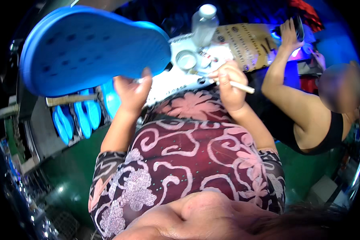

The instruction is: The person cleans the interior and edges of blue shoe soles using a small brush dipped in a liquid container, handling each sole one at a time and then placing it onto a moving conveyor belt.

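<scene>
**Brush loaded, sole up**

My left hand grips the blue clog, raised sole-up at my left. My right hand pinches a thin brush, tip toward the small tin. I judge I'm mid-gluing; next calls for a steady stroke onto the sole.

Clear bottle — co-worker's arm

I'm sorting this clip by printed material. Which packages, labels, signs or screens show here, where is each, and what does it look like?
Printed sheet or bag: far side of the work surface, tan-yellow, flat, rows of dark print.
Clear plastic bottle: far centre, upright, white cap; label not readable.
White printed paper: under the small round tin, with red and dark marks.
Screens: none seen.
</scene>
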`<action>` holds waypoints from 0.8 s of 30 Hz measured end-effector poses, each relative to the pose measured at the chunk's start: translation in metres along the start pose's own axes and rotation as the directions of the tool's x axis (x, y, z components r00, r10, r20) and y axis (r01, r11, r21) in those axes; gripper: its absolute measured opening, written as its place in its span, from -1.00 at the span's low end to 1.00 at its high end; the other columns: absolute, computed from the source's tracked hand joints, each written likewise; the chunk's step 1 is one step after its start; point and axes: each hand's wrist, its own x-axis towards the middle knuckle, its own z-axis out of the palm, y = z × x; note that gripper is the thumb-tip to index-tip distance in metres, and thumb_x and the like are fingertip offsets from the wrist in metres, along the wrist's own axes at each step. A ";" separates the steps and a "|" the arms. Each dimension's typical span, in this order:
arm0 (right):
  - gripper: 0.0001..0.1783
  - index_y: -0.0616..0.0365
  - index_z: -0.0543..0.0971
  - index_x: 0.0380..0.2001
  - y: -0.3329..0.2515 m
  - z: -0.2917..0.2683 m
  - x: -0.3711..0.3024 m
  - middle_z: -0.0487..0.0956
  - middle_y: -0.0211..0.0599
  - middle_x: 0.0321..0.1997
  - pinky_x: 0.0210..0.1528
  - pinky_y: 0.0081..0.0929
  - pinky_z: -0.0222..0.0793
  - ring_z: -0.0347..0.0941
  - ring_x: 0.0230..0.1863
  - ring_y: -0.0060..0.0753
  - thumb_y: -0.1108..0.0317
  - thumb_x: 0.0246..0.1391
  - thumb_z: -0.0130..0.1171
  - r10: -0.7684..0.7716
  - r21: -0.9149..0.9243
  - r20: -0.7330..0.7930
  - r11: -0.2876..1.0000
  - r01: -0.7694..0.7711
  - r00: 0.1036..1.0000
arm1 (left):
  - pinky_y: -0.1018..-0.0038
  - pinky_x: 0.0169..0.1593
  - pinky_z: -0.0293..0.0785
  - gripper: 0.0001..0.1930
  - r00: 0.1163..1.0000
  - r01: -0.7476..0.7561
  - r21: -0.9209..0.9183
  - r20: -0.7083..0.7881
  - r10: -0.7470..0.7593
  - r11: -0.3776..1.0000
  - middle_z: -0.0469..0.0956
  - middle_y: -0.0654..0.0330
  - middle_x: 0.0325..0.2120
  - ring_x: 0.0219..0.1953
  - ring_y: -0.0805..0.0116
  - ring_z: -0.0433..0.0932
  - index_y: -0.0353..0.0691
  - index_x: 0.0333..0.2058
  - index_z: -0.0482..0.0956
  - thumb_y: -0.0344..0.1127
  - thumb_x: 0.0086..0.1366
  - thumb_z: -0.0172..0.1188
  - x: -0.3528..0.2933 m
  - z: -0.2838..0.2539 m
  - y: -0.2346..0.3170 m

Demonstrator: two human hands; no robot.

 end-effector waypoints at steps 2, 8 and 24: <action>-0.63 0.21 0.51 -0.68 0.008 -0.003 -0.006 0.48 -0.35 -0.66 -0.05 -0.32 0.18 0.35 -0.55 -0.40 0.27 0.11 -0.08 0.037 -0.027 -0.034 0.999 -0.038 0.999 | 0.39 0.04 0.25 -0.42 0.998 0.058 -0.134 -0.004 -0.059 0.989 0.33 0.04 -0.10 -0.06 0.31 0.35 -0.32 0.07 0.08 -0.62 0.06 0.07 0.018 -0.004 0.023; -0.74 0.21 0.49 -0.72 0.010 -0.010 -0.022 0.46 -0.27 -0.68 -0.34 -0.36 0.23 0.36 -0.52 -0.25 0.43 0.01 0.00 0.130 -0.010 -0.121 0.991 -0.132 0.984 | 0.39 0.08 0.24 -0.20 0.721 0.557 -0.314 0.643 -0.260 0.768 0.33 0.02 -0.04 -0.01 0.26 0.35 -0.43 0.08 0.11 -0.19 -0.08 0.30 0.062 -0.017 0.075; -0.68 0.26 0.53 -0.64 0.015 -0.014 -0.035 0.47 -0.27 -0.66 -0.42 -0.45 0.24 0.36 -0.57 -0.36 0.33 0.10 -0.04 0.392 0.112 -0.238 0.920 -0.376 0.889 | 0.35 0.05 0.37 -0.38 0.681 0.572 -0.657 0.714 0.162 0.492 0.38 -0.16 -0.09 -0.01 0.14 0.41 -0.33 0.15 0.05 -0.10 0.24 0.01 0.238 0.174 0.144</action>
